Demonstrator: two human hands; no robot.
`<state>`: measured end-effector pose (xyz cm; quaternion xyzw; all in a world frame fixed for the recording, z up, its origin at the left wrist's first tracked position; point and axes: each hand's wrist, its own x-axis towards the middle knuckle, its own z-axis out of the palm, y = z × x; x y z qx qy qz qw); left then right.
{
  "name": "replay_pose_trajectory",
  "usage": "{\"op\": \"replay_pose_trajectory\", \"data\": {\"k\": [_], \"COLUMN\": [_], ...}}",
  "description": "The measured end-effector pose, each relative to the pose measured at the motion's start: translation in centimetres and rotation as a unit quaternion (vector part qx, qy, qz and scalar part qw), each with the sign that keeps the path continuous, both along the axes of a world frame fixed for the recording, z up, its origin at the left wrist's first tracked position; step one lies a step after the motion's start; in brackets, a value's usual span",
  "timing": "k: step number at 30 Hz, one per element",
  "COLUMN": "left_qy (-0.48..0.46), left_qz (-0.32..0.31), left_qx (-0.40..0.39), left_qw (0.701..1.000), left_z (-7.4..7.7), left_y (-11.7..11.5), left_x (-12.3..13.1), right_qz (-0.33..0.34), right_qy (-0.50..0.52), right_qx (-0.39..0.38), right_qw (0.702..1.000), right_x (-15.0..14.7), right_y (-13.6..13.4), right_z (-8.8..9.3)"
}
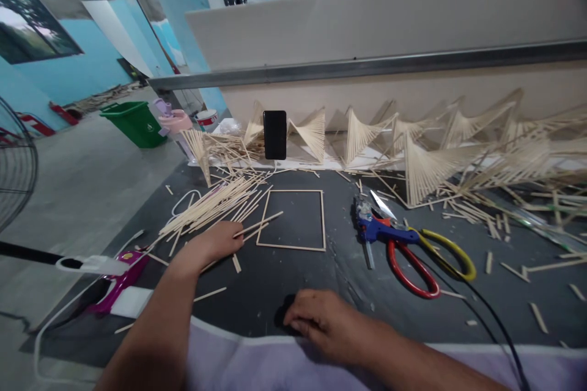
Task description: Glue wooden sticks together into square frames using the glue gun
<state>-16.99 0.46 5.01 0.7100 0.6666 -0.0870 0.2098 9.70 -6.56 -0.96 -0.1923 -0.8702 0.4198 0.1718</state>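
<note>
got my left hand [222, 239] pinching some sticks [270, 219], their tips poking over the left side of the square [323, 220], which lies flat just right of that hand. my right hand [316, 321] is loosely curled nearer me, can't tell if it's fully closed.

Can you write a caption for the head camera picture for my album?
Left hand holds a thin stick reaching over a square frame, twisty stick shapes behind.

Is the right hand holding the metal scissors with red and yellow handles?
No, the scissors lie on the dark grey tabletop, well apart from the right hand.
</note>
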Motion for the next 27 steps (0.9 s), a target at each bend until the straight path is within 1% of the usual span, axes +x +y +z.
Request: {"op": "replay_pose_trajectory", "data": {"k": [4, 8, 12, 15, 18, 22, 24, 27], "left_qy": [0.067, 0.109, 0.147, 0.169, 0.175, 0.136, 0.111, 0.097], "left_qz": [0.048, 0.096, 0.119, 0.122, 0.126, 0.115, 0.107, 0.103], "left_qx": [0.025, 0.061, 0.063, 0.060, 0.064, 0.054, 0.042, 0.018], "left_qw": [0.996, 0.988, 0.980, 0.976, 0.974, 0.983, 0.987, 0.990], "left_z": [-0.8, -1.9, -2.3, -2.0, -1.4, -0.7, -0.7, -1.0], "left_y": [1.0, 1.7, 1.7, 1.6, 1.5, 1.1, 0.7, 0.3], "left_x": [-1.7, -4.4, -6.4, -6.5, -5.7, -5.1, -5.5, -6.8], "right_qz": [-0.001, -0.006, -0.006, -0.002, -0.005, -0.007, -0.009, -0.008], "right_qy": [-0.007, -0.008, -0.006, -0.002, -0.006, -0.007, -0.002, 0.007], "right_qx": [0.000, -0.007, -0.010, -0.011, -0.009, -0.002, -0.001, 0.003], "right_qw": [1.000, 1.000, 1.000, 1.000, 1.000, 1.000, 1.000, 1.000], "right_x": [0.0, 0.0, 0.0, 0.0, 0.0, 0.0, 0.0, 0.0], "right_y": [0.0, -0.1, -0.1, -0.1, -0.1, -0.1, -0.1, 0.0], "right_z": [0.0, -0.1, -0.2, -0.3, -0.2, -0.1, -0.1, -0.2]}}
